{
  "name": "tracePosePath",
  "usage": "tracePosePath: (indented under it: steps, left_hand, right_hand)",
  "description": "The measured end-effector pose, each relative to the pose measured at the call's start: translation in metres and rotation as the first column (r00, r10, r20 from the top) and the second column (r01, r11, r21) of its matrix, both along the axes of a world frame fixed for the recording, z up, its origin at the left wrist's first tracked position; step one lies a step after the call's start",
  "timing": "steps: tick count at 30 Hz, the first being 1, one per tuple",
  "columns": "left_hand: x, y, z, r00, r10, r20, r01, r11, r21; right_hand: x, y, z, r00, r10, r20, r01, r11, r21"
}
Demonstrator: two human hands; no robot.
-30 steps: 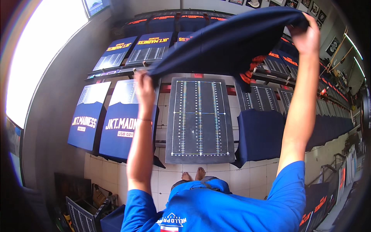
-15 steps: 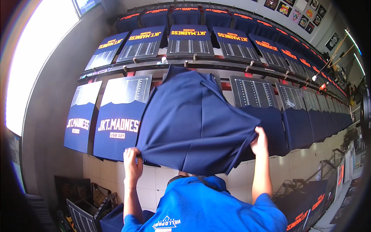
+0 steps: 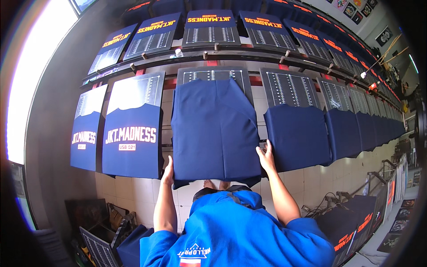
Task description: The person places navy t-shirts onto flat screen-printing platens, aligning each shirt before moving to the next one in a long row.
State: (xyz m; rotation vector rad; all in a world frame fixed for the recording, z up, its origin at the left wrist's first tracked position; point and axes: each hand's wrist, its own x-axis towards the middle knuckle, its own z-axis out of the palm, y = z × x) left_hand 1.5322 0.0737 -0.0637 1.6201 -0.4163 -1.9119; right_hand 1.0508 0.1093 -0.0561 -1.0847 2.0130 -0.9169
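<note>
A plain navy fabric panel (image 3: 215, 129) lies over a black printing board with white ruler marks (image 3: 211, 74) straight ahead of me. The board's far end shows above the cloth, and a low fold runs down the cloth's middle. My left hand (image 3: 168, 171) is at the panel's near left edge, fingers stretched along it. At the right edge, my right hand (image 3: 267, 159) has its fingers apart, the tips at or touching the cloth. Neither hand grips the cloth.
To the left are boards with printed navy panels (image 3: 132, 153); to the right, boards with plain navy panels (image 3: 297, 138). A dark rail (image 3: 249, 54) crosses behind, with another row of printed panels (image 3: 211, 22) beyond. A small white-capped bottle (image 3: 179, 52) stands on the rail.
The panel has come down from being held up and slanted to lying squarely over the board. Both hands have let go of its edges and moved closer together.
</note>
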Motion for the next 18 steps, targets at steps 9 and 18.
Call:
tracePosePath:
  steps: [9, 18]
  left_hand:
    - [0.029, 0.067, -0.007, 0.956, 0.291, 0.037, -0.264, 0.909, -0.323]
    - [0.075, 0.156, 0.034, 0.669, 0.168, 0.724, 0.103, 0.944, -0.314]
  right_hand:
    - [0.006, -0.051, 0.037, 0.961, -0.185, -0.208, 0.141, 0.968, -0.208]
    - [-0.011, 0.079, 0.063, 0.975, -0.163, -0.151, 0.168, 0.986, 0.023]
